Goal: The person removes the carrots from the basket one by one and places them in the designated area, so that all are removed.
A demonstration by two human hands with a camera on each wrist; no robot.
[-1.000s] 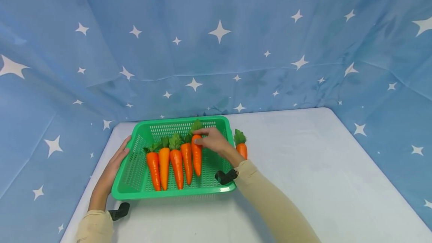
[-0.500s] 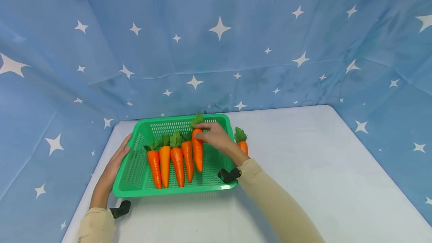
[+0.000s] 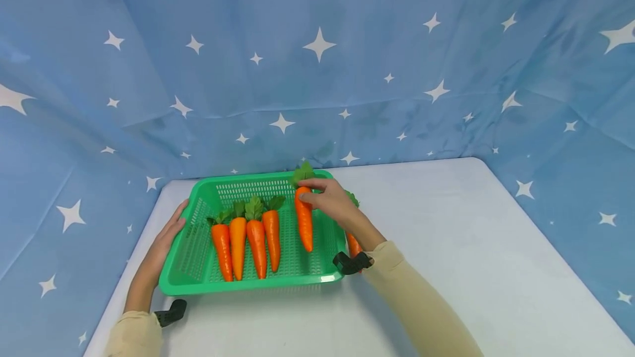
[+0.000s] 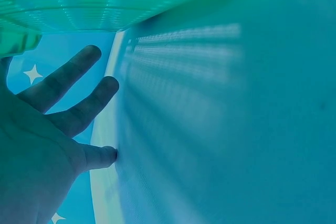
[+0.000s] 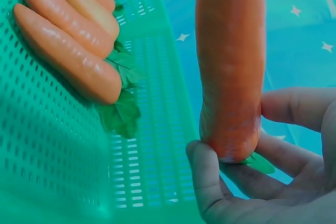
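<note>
My right hand pinches an orange carrot by its leafy top end, over the right part of the green basket. In the right wrist view that carrot hangs between thumb and fingers, above the level of the others. Several more carrots lie side by side in the basket, leaves toward the far wall. Against the basket's left side rests my left hand, its fingers stretched out. The left wrist view shows those spread fingers beside the basket's slotted wall.
Just right of the basket another carrot lies on the white table, partly hidden by my right forearm. A blue curtain with white stars hangs behind the table and along both sides.
My right hand has lifted the carrot away from the row and carried it to the right, toward the basket's right wall. The left hand stays at the basket's left side.
</note>
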